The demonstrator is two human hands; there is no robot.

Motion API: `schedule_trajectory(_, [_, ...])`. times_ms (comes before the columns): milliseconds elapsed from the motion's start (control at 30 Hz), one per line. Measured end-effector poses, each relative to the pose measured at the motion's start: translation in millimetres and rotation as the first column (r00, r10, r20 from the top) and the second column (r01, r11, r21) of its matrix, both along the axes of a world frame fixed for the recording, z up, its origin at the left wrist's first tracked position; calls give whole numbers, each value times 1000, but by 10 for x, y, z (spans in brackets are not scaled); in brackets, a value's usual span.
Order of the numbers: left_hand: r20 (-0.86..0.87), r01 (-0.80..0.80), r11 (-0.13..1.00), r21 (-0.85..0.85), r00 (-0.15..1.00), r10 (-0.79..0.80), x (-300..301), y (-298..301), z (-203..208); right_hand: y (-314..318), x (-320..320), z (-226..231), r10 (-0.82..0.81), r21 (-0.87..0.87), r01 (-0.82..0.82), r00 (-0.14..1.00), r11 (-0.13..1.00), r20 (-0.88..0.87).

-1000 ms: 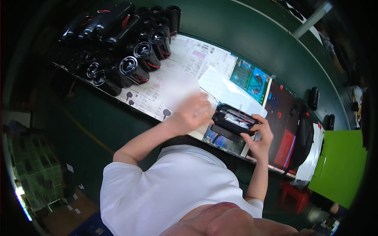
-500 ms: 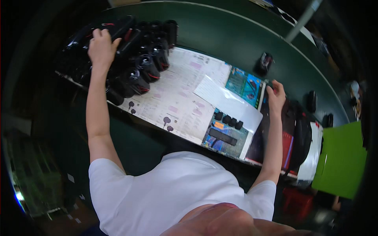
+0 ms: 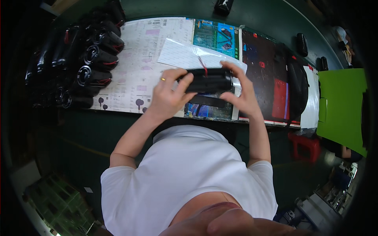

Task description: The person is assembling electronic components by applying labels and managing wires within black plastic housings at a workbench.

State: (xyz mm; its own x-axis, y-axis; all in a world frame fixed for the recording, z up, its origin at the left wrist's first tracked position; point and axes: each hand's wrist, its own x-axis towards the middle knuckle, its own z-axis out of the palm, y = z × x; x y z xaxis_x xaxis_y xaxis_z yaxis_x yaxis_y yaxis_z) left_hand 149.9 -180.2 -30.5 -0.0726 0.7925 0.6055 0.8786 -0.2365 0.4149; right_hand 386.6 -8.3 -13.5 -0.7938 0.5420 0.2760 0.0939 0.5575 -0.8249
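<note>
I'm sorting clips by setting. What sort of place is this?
Probably an assembly workshop: many look-alike black cylinders are grouped at the left of the workbench, and a similar unit with red wires is held above it.

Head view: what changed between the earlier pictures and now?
The left grip moved right from the stacked cylinders, the right grip inward; both now hold a red-wired black cylinder. The cylinder held first lies on the green surface. The black strip stayed.

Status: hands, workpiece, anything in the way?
Left hand and right hand gripping opposite ends of black cylindrical housing. Red wires extend past its far edge. White sheet beyond, black bar nearer; neither visibly blocking.
</note>
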Motion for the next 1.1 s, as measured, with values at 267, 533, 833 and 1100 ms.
schedule_trajectory(267, [131,137,985,-106,984,-123,114,-8,-337,-293,147,-362,-95,240,88,995,967,15])
schedule_trajectory(533, [119,164,986,-34,980,-159,90,30,-363,-298,147,-415,-79,336,90,996,938,-47])
schedule_trajectory(833, [268,210,943,-258,953,-139,-299,827,-152,369,74,-606,-265,-309,266,963,913,48])
schedule_trajectory(1100, [-17,152,806,-571,980,-197,-156,1368,-243,661,-384,-496,-440,453,264,828,852,347])
